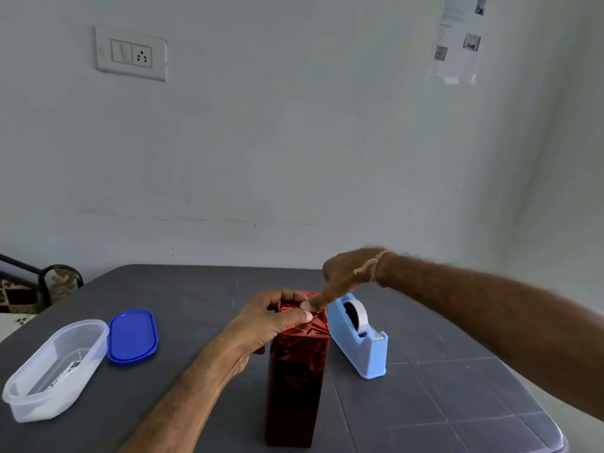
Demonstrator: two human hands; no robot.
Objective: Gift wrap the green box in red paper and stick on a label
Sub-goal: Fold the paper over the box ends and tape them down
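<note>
Left hand (268,322) gripping red box (294,387) top, right hand (346,276) pressing edge, dispenser (362,348) adjacent

Switch plate (131,53), QR sheet (457,40) upper R, blue lid (132,336) by clear tub (39,408)

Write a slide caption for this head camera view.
Left hand grips the upright red-wrapped box while right hand presses its top fold, beside a blue tape dispenser.

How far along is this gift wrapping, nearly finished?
Mostly done: red paper covers every visible side of the upright box, no green showing. In hand: the left hand grips the folded top end while the right hand presses a finger onto it, beside the tape dispenser. Left: securing that end and sticking a label; none shows yet.
</note>
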